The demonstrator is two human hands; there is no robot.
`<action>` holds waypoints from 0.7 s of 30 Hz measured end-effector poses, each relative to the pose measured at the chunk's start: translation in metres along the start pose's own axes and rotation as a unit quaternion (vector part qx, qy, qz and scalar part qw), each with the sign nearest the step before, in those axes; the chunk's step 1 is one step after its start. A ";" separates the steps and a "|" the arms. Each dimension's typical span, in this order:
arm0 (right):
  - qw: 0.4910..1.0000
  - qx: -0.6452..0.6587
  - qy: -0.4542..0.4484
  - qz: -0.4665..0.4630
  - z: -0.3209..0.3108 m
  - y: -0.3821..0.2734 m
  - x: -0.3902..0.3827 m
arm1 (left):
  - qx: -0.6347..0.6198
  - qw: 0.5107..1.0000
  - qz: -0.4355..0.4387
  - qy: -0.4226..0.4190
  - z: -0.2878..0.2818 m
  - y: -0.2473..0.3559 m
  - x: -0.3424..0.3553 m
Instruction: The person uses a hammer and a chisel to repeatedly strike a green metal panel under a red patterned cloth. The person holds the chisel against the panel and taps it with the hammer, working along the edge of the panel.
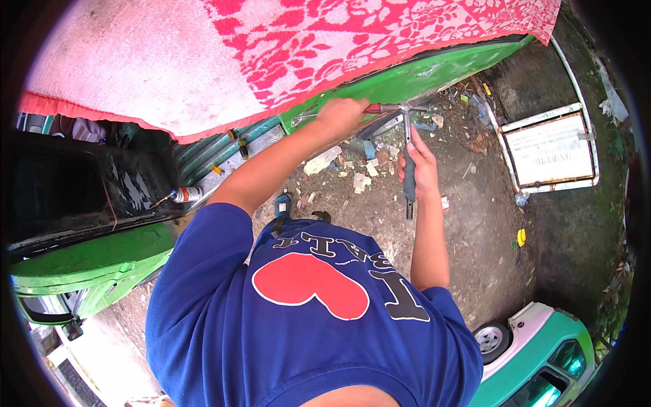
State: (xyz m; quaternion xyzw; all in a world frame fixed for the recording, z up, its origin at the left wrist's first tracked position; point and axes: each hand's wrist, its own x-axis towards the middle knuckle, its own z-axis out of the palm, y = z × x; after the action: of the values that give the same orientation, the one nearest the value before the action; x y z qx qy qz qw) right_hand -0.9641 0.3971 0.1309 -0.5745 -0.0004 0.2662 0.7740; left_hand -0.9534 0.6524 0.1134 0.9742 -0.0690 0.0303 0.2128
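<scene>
My left hand (342, 117) is closed around a red-handled tool (373, 108), and a metal end shows on the left side of the fist. Its exact kind is partly hidden by my fingers. My right hand (423, 163) grips a hammer (409, 180) by its dark grey handle, thumb laid along the shaft. The metal hammer head is right by the red handle's end; whether they touch I cannot tell. Both tools are beside the edge of a green vehicle panel (420, 71), which a pink and white patterned cloth (271, 61) partly covers.
Paper scraps and rubble (361, 182) litter the ground below my hands. A rusty white framed sign (548, 150) lies at the right. A spray can (188, 195) sits at the left, by a green vehicle's open door (102, 254). A teal and white vehicle (542, 353) stands at lower right.
</scene>
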 end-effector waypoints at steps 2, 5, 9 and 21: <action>0.999 0.009 0.044 -0.025 -0.002 -0.003 0.000 | -0.011 1.000 -0.003 0.014 0.000 -0.001 -0.003; 0.997 0.014 0.071 -0.040 -0.006 -0.009 0.001 | -0.028 0.999 0.010 0.043 -0.002 -0.002 0.003; 0.997 0.003 0.063 -0.035 -0.015 -0.008 0.001 | -0.036 0.999 -0.023 0.013 -0.003 0.000 0.001; 0.998 -0.020 0.061 -0.027 -0.003 -0.014 0.007 | -0.035 0.999 -0.023 0.031 -0.007 0.001 0.001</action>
State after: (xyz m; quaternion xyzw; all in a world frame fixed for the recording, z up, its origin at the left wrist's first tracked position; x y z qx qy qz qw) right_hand -0.9515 0.3949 0.1398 -0.6048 0.0259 0.2096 0.7679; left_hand -0.9527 0.6544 0.1206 0.9660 -0.0410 0.0532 0.2495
